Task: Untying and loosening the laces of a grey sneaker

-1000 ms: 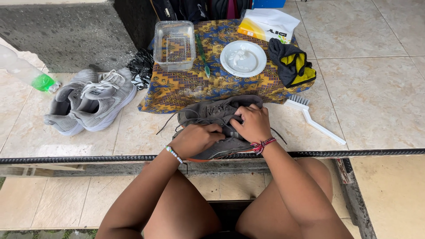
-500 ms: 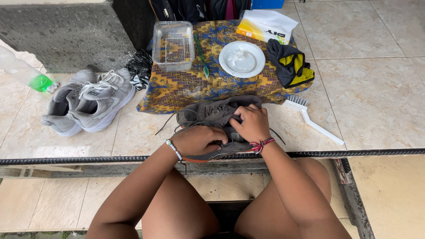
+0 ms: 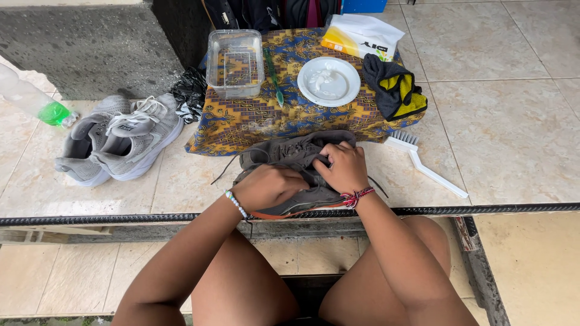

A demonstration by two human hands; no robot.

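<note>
Grey-brown shoe [image 3: 290, 158] gripped by both hands — left [image 3: 270, 187], right [image 3: 344, 168] — two light-grey sneakers [image 3: 118, 143] nearby, one brush [image 3: 426, 164]

On the tiled floor [image 3: 519, 139] lies a patterned blue and yellow cloth [image 3: 254, 115]. On it stand a clear plastic container [image 3: 235, 63], a green toothbrush [image 3: 273, 77], a white plate [image 3: 329, 81] and a black and yellow rag [image 3: 394, 89]. A white brush [image 3: 426, 164] lies beside the cloth's right edge. To the left sit a pair of grey sneakers [image 3: 118, 145], a black plastic bag [image 3: 188, 92] and a bottle of green liquid [image 3: 36, 104].
</note>
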